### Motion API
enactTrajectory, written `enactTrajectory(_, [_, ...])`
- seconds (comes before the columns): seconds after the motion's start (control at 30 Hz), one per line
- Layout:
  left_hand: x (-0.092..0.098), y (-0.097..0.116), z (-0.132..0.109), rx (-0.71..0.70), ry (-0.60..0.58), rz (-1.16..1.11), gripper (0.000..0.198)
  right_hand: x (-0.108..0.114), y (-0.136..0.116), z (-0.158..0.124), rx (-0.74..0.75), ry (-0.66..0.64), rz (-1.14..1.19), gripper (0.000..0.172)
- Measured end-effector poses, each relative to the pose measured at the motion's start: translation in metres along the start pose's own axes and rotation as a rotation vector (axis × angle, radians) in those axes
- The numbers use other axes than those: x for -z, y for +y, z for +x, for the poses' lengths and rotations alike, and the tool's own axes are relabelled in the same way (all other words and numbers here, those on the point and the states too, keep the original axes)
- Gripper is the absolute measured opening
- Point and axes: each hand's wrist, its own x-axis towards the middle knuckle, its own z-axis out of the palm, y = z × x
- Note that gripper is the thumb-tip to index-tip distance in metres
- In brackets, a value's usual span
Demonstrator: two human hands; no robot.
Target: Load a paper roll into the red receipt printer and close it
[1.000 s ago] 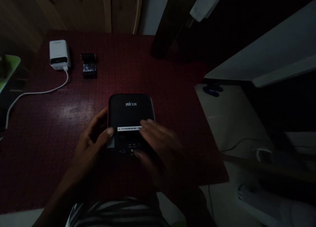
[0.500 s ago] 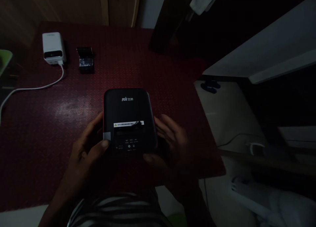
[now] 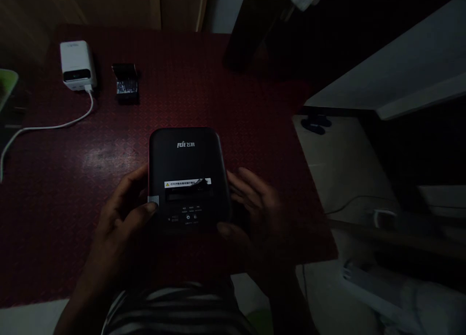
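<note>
Receipt printer [image 3: 185, 170], black and with a pale logo on its lid, sits flat on the dark red worktop [image 3: 54, 189], near the front edge and right in front of the person. The left hand [image 3: 120, 218] clasps its left side, fingers [image 3: 147, 208] curled against the casing and the thumb tip beside a small grey tab [image 3: 153, 200]. The right hand [image 3: 255, 209] stands at the right side with its fingers [image 3: 242, 179] loosely spread. It is blurred in the dim light, so I cannot tell whether they press on the casing or only hover beside it.

The main risk, as I judge it, is the uneven hold. With only one side firmly held, a push or lift could swing the printer or slide it toward the nearby front edge. The thumb by the grey tab, probably the lid release, could pop the cover open unintentionally. The row of buttons [image 3: 187, 218] below the yellow-and-white warning label [image 3: 187, 183] lies between the two thumbs, so a stray press is easy in this gloom. The white device [image 3: 75, 65], its cable [image 3: 54, 126] and a small black object [image 3: 125, 82] lie well apart at the far left, out of harm's way.
</note>
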Motion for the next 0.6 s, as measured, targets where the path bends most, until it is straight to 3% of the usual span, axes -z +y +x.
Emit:
enactTrajectory(0.17, [-0.0045, 0.0011, 0.0006, 0.126, 0.043, -0.124, 0.061, -0.0011, 0.0038, -0.0019, 0.02, -0.01, 0.001, 0.072])
enactTrajectory(0.6, [-0.0073, -0.0009, -0.0003, 0.028, 0.011, -0.095, 0.059, -0.0025, 0.0001, 0.0038, -0.006, 0.029, 0.015, 0.067])
